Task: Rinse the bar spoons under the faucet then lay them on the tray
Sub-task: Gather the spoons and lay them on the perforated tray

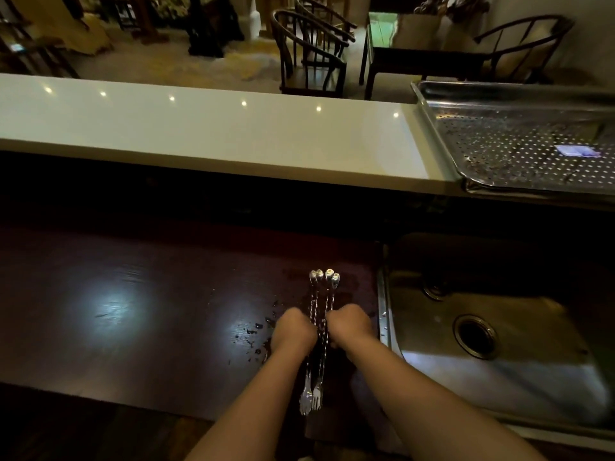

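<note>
Fork-tipped bar spoons (319,331) pinched between left hand (293,331), right hand (349,327).

Two bare forearms reach fwd from bottom of view, converging. Left hand (293,329) and right hand (349,326) sit close side by side, knuckles up, fingers curled under, w/ narrow gap between. Both low, at the surface. Grip hidden.

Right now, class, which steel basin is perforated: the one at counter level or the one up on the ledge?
The tray on the ledge; the sink is solid.
</note>
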The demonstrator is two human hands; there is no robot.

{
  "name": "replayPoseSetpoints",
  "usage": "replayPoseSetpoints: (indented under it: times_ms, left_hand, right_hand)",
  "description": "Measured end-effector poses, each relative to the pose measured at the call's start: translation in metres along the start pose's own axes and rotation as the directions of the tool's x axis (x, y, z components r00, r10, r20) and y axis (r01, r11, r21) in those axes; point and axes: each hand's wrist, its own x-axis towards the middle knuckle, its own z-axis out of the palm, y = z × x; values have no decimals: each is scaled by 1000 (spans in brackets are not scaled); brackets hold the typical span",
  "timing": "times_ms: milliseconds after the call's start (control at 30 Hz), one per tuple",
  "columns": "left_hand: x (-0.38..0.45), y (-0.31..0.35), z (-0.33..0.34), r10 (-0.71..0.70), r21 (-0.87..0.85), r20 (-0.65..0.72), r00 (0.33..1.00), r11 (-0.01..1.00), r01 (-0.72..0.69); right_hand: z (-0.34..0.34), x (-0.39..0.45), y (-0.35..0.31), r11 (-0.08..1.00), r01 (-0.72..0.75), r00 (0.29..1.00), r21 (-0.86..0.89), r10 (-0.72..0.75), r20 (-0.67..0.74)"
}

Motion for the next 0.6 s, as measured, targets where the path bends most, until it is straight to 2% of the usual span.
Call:
replayPoseSetpoints:
  times_ms: [300, 600]
  left_hand:
    - [2, 18, 8, -22, -13, 34, 999, 1000, 22]
    - [4, 15, 0, -26, -96, 90, 996, 995, 35]
  right_hand:
    - [2, 11, 2, 949, -155, 985, 275, 126, 122]
    - [4, 5, 1, 893, -216, 966, 396, 135, 222]
